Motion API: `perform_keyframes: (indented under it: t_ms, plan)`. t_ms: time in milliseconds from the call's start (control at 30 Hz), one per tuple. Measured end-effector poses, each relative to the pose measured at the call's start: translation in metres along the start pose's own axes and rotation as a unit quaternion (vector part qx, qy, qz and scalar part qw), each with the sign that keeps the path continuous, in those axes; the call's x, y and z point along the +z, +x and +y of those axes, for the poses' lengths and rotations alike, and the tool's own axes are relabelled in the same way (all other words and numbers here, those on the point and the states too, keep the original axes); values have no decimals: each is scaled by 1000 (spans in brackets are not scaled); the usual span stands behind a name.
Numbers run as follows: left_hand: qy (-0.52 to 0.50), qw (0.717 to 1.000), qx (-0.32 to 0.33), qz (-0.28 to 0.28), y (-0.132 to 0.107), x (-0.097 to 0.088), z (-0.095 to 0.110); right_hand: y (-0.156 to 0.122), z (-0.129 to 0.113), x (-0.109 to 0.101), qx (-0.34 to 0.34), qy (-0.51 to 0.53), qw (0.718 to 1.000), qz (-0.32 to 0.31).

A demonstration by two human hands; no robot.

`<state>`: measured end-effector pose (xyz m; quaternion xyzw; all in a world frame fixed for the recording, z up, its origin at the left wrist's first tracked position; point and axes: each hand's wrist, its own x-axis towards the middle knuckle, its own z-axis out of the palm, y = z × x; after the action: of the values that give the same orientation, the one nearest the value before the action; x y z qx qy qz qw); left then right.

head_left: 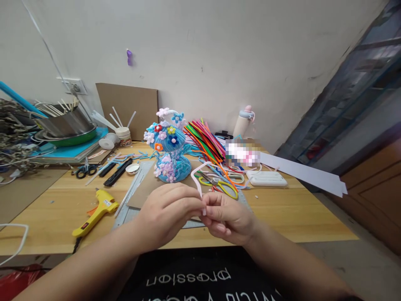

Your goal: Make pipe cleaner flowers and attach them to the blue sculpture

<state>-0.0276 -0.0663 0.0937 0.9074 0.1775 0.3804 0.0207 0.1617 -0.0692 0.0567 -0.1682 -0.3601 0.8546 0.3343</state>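
Note:
A pale pink pipe cleaner [197, 184] is pinched at its lower end between the fingertips of my left hand [171, 213] and my right hand [227, 217]. Its upper part rises above my fingers and bends over to the right. The hands meet in front of my chest, above the near part of the table. Just beyond them stands a blue mushroom-shaped ornament [171, 144], covered with small pipe-cleaner flowers in pink, blue, red, yellow and orange. Yellow-handled pliers [228, 188] lie behind my right hand.
Colourful pipe cleaners [206, 140] lie bundled behind the ornament. Left on the wooden table [297, 217] are a yellow glue gun [100, 211], black scissors [86, 169] and a box cutter [118, 172]. A white case [267, 178] and a bottle [242, 121] stand right.

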Motion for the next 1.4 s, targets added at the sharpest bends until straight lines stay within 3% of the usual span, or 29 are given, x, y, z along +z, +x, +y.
perform_keyframes:
  t_ms: [133, 267, 467, 600, 700, 833, 933, 1000, 1033, 1100, 1133, 1167, 1233, 1267, 1300, 1333, 1367, 1400]
  plan:
    - [-112, 993, -36, -24, 4, -3, 1, -1, 1, 1, 17, 15, 999, -28]
    - [-136, 990, -27, -40, 4, -6, 4, -4, 4, 0, 43, 8, 998, -55]
    - [-27, 998, 38, -42, 0, -9, 5, -6, 9, 1, 74, 46, 992, -89]
    - [56, 990, 107, -74, -1, -13, 9, -8, 13, 4, 106, 67, 988, -94]
    - [96, 983, 123, -100, -1, -16, 17, -9, 16, 4, 130, 34, 988, -81]
    - [108, 981, 61, -152, -4, -16, 28, -10, 15, 6, 111, -77, 990, -28]
    - [98, 978, -9, -183, -9, -14, 33, -12, 11, 11, 71, -211, 975, 11]
    - [61, 975, -75, -198, -12, -11, 34, -14, 9, 16, 9, -343, 939, 32]
    - [31, 971, -123, -204, -14, -9, 33, -15, 8, 18, -38, -425, 904, 36]
    - [-63, 941, -248, -222, -15, -6, 30, -18, 8, 21, -149, -591, 792, 19]
    - [-130, 909, -318, -236, -15, -4, 27, -19, 9, 21, -200, -661, 723, -2]
    - [-210, 861, -386, -255, -15, -2, 24, -20, 9, 21, -241, -715, 656, -33]
    - [-381, 724, -492, -298, -16, 2, 15, -21, 11, 18, -293, -771, 557, -98]
    - [-453, 652, -522, -314, -16, 3, 10, -20, 11, 16, -306, -777, 537, -117]
    - [-504, 599, -535, -319, -17, 4, 6, -19, 12, 15, -315, -770, 542, -118]
    - [-533, 573, -537, -315, -17, 4, 1, -18, 12, 13, -314, -752, 570, -100]
    - [-541, 578, -530, -305, -18, 3, -2, -16, 13, 11, -304, -723, 618, -62]
    - [-528, 612, -514, -288, -19, 2, -5, -14, 13, 9, -277, -681, 678, -11]
